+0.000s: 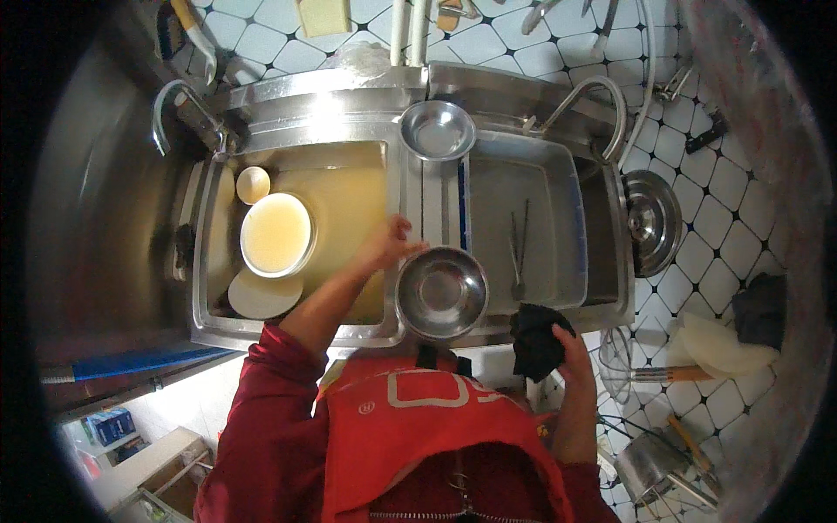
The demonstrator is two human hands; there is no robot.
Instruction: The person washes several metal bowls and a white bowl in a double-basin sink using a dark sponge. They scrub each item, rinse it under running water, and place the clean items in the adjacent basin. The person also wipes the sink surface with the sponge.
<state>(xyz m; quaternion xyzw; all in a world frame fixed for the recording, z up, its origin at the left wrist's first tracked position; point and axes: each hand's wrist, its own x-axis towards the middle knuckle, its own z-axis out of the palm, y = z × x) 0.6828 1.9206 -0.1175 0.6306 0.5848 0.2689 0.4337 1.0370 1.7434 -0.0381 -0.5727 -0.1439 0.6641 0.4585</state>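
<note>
My left hand (394, 243) reaches over the divider between two sink basins, its fingers apart and nothing in them. Its fingertips are by the far rim of a steel bowl (442, 293); whether they touch it I cannot tell. A black cloth (539, 341) is bunched in my right hand (573, 353), in front of the sink's near right edge. Farther back on the divider sits a smaller steel bowl (437, 130). In the right basin, a clear plastic tub (556, 216) holds water and thin metal utensils (518, 252), possibly tongs.
Yellowish water fills the left basin (346, 196), with a white tub (276, 234), a small round cup (253, 185) and a pale disc (265, 294). Faucets arch at the left (189, 104) and right (588, 98). A steel lid (650, 223) and a whisk (618, 366) hang along the tiled wall.
</note>
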